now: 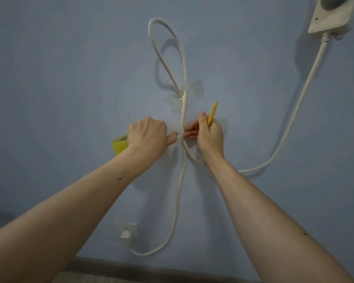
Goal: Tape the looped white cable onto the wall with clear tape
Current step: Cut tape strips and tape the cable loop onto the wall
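Note:
A white cable [184, 66] forms a tall loop on the blue wall [70, 68]. A strip of clear tape [193, 90] crosses it where the loop's strands meet. Just below, a second clear strip [222, 121] lies across the cable between my hands. My left hand [149, 133] grips a yellowish tape roll [120, 145], mostly hidden behind the wrist, while its thumb presses the tape beside the cable. My right hand [207, 132] holds a thin yellow tool [212, 113] pointing up, and its fingertips touch the tape at the cable.
A white power strip [331, 15] hangs at the top right, its cord sweeping down and left into the loop. The cable's lower end runs to a white plug [125, 237] in a wall socket [126, 226]. A dark skirting board [151, 270] lines the bottom.

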